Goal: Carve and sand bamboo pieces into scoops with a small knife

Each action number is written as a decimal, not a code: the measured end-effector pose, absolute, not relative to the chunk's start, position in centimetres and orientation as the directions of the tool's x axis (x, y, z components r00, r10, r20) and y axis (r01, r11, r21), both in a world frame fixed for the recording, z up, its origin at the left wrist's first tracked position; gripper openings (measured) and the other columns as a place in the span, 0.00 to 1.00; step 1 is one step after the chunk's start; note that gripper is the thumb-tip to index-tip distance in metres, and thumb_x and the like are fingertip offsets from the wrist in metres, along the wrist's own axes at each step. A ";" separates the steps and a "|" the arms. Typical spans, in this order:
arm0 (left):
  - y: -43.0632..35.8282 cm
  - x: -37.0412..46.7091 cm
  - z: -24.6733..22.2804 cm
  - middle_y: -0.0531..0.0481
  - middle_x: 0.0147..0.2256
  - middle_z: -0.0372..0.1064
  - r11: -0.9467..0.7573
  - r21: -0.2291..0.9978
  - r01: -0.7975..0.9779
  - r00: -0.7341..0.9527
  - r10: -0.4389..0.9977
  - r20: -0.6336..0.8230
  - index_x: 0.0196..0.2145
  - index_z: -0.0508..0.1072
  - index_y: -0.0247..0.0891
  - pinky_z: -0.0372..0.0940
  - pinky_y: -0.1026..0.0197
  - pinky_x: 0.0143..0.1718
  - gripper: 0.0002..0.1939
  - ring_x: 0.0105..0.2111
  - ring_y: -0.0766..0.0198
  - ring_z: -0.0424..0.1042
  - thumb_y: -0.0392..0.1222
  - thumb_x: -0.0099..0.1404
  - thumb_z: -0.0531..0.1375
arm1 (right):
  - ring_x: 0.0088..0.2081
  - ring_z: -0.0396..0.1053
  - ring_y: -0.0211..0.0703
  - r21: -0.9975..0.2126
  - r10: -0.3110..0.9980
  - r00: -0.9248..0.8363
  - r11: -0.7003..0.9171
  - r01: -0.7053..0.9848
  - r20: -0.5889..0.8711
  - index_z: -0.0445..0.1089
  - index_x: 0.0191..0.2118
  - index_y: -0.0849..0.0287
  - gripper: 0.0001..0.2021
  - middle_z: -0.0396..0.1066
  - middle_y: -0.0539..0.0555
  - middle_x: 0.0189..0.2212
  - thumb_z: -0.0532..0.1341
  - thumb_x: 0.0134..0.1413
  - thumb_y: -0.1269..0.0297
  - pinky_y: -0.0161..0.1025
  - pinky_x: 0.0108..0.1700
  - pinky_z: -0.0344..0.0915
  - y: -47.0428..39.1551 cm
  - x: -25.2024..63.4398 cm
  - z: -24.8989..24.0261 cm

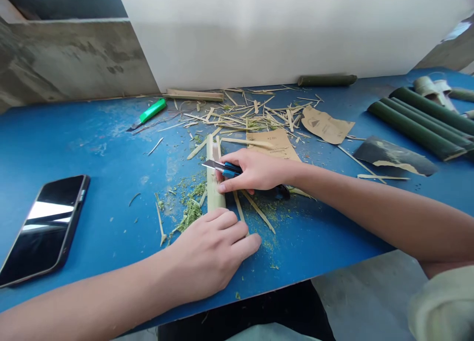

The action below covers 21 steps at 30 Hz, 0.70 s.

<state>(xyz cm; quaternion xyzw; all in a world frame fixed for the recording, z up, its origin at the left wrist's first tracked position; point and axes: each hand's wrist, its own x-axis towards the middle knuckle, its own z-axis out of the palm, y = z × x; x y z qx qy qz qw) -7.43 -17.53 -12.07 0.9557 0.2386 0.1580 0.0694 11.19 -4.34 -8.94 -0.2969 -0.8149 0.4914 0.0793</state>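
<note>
A pale, peeled bamboo piece (215, 195) lies lengthwise on the blue table, with a slot cut in its far end. My left hand (218, 247) is closed over its near end and presses it down. In my right hand (255, 169) is a blue and black utility knife (230, 170), its blade out and pointing left across the bamboo. The right thumb and fingertips touch the bamboo beside the slot. Green shavings (191, 212) are heaped at the left of the piece, and thin bamboo slivers (259, 211) lie to its right.
A green utility knife (152, 111) lies at the back left, a phone (44, 227) at the left. Bamboo strips and offcuts (240, 116) litter the back middle near brown sandpaper sheets (328, 125). Dark green bamboo pieces (418, 124) lie at the right. A white board (274, 35) stands behind.
</note>
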 end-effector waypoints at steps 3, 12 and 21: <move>-17.5 -7.5 -12.1 0.51 0.32 0.67 -0.878 0.216 0.427 0.838 0.474 0.270 0.45 0.74 0.38 0.57 0.54 0.41 0.09 0.33 0.57 0.60 0.33 0.77 0.54 | 0.24 0.70 0.35 -0.875 0.584 -0.793 0.278 0.397 -0.174 0.71 0.39 0.57 0.09 0.73 0.45 0.28 0.68 0.58 0.58 0.34 0.29 0.66 -4.4 11.1 -8.9; -17.3 -7.4 -12.1 0.51 0.33 0.68 -0.871 0.218 0.439 0.834 0.486 0.262 0.45 0.74 0.38 0.58 0.54 0.43 0.09 0.34 0.57 0.61 0.33 0.77 0.53 | 0.26 0.73 0.38 -0.896 0.516 -0.826 0.220 0.386 -0.229 0.71 0.34 0.57 0.09 0.74 0.45 0.24 0.69 0.56 0.58 0.35 0.32 0.66 -4.9 11.5 -8.4; -17.2 -7.4 -11.8 0.51 0.32 0.69 -0.868 0.206 0.452 0.833 0.493 0.252 0.45 0.76 0.38 0.57 0.53 0.42 0.11 0.34 0.56 0.60 0.33 0.77 0.53 | 0.34 0.70 0.40 -0.735 0.655 -0.755 0.525 0.429 0.027 0.77 0.48 0.59 0.14 0.78 0.50 0.37 0.67 0.59 0.58 0.37 0.38 0.60 -5.3 11.6 -8.5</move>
